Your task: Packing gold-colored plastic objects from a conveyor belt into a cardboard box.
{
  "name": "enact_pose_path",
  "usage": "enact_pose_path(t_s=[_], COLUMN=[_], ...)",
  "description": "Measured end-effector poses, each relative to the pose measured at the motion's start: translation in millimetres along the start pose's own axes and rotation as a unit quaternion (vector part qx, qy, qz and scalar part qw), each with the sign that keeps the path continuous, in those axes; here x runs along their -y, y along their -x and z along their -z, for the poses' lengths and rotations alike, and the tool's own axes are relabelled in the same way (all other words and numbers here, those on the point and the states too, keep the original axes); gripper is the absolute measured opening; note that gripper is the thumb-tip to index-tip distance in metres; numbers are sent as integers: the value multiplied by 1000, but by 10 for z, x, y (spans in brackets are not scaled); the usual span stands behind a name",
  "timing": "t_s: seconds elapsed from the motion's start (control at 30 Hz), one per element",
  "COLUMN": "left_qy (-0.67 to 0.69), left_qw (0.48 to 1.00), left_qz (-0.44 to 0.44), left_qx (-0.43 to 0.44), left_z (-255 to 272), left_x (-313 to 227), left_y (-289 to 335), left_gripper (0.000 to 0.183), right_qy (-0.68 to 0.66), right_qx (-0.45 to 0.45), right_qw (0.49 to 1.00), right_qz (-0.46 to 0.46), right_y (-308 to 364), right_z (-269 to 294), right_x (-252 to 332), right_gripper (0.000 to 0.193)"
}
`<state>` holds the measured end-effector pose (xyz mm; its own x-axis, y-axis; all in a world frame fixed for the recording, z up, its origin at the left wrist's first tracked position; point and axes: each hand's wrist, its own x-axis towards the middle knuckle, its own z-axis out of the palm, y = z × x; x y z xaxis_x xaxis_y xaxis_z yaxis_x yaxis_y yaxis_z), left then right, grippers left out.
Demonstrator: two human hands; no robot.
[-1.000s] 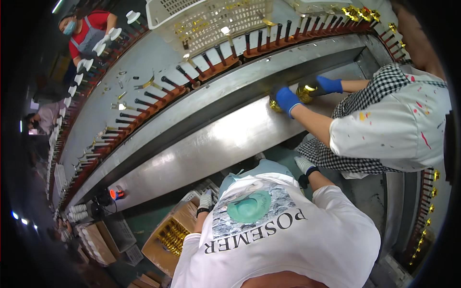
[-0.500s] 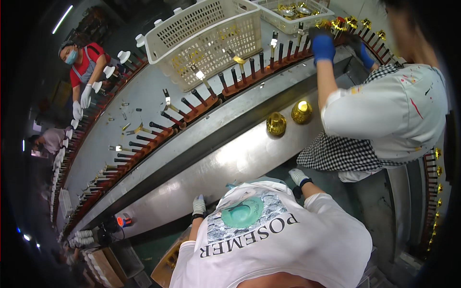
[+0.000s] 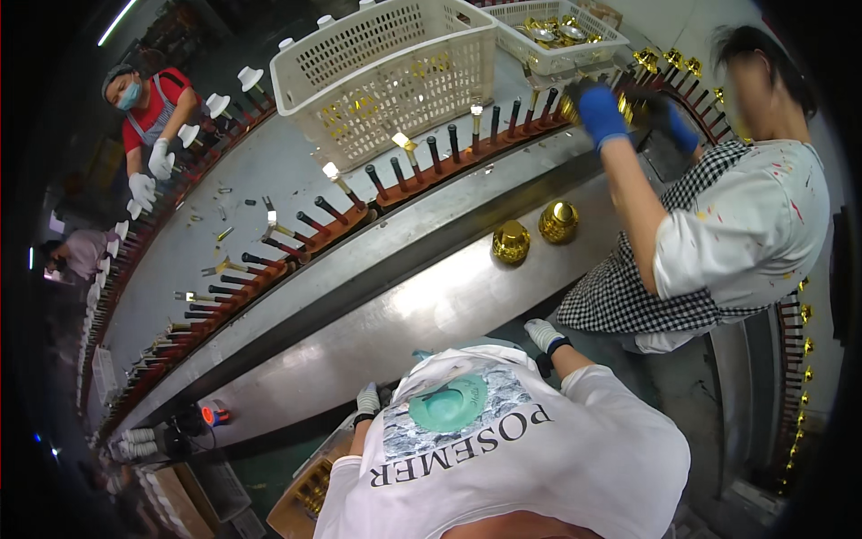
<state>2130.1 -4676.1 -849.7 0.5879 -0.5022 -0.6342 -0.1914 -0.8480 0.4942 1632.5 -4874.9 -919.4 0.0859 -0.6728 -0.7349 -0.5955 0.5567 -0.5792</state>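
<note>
My left hand (image 3: pixel 367 399), in a white knit glove with a dark cuff, is at the near edge of a metal ledge (image 3: pixel 359 359). Its fingers point forward and hold nothing visible. My right hand (image 3: pixel 541 335), gloved alike, hangs low beside a co-worker's checked apron (image 3: pixel 611 287), fingers stretched out and nothing seen in them. Two shiny gold, rounded vessels (image 3: pixel 511 242) stand on the ledge ahead of my right hand. Beyond the ledge runs a curved line of upright dark posts (image 3: pixel 453 142), some topped with metal forks (image 3: pixel 404 141).
A co-worker in blue gloves (image 3: pixel 602 117) handles gold pieces on the posts at right. White plastic crates (image 3: pixel 386 81) stand behind the line. A cardboard box (image 3: pixel 296 512) with gold pieces is by my left arm. Another masked co-worker (image 3: pixel 153 126) works far left.
The posts and forks have shifted left along the line. The co-worker at right has leaned back, and both blue-gloved hands are now close together at the posts. My hands have barely moved.
</note>
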Motion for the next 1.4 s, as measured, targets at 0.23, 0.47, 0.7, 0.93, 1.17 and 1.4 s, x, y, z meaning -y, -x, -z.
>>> enact_pose_path(t_s=[0.23,0.47,0.7,0.93,1.17,1.4], left_qy=[-16,0,78,112,93,109], left_qw=[998,999,997,993,995,992], left_qz=[-57,-34,8,35,27,64], left_qx=[-23,8,8,26,21,8], left_z=[-524,-778,-1114,-1408,-1725,-1965], left_x=[-218,-524,-1027,-1350,-1439,-1720], left_y=[46,164,515,566,473,434], left_gripper=[50,43,36,36,37,34], right_qy=[38,59,59,63,24,39], right_qx=[1,-13,6,16,28,33], right_qw=[999,998,998,998,999,998], right_qz=[16,13,-2,8,-23,-43], right_y=[-367,-413,-445,-753,-985,-1228], right_z=[268,590,972,1259,1546,1773], right_x=[-355,-477,-579,-715,-744,-771], right_gripper=[40,45,47,48,40,41])
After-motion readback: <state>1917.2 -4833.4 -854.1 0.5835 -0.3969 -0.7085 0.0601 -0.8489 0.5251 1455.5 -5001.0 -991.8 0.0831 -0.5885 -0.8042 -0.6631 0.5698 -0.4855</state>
